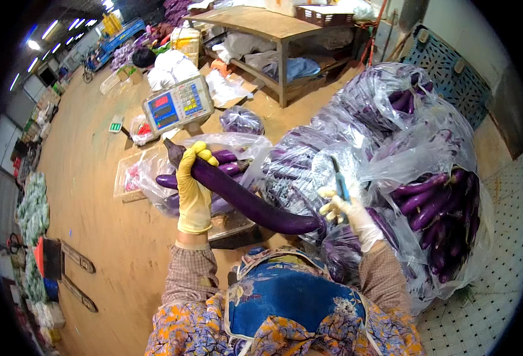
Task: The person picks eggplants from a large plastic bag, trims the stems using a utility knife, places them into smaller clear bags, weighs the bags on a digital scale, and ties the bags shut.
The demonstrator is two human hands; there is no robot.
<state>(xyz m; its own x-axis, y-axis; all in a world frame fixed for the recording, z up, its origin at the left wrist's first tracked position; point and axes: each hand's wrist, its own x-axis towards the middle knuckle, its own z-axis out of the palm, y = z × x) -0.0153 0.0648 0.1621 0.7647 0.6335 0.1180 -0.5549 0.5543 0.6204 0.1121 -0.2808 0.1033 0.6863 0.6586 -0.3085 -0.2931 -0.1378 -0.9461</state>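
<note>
My left hand [193,187], in a yellow glove, grips a long purple eggplant [248,198] near its stem end. The eggplant slants down to the right. My right hand [346,211], in a pale glove, holds a cutting tool with a blue handle [342,187], its dark tip pointing up, close to the eggplant's far end. Behind my left hand, more eggplants [231,169] lie in an open clear plastic bag [257,149]. At the right, a large open plastic bag [486,222] holds many eggplants [444,213].
A digital scale display [179,107] stands beyond the bag. Farther back is a wooden table [261,22] with bags on its lower shelf. Full plastic bags [359,111] are heaped at the right near a blue plastic pallet [448,71]. A pallet jack [61,262] stands at the left.
</note>
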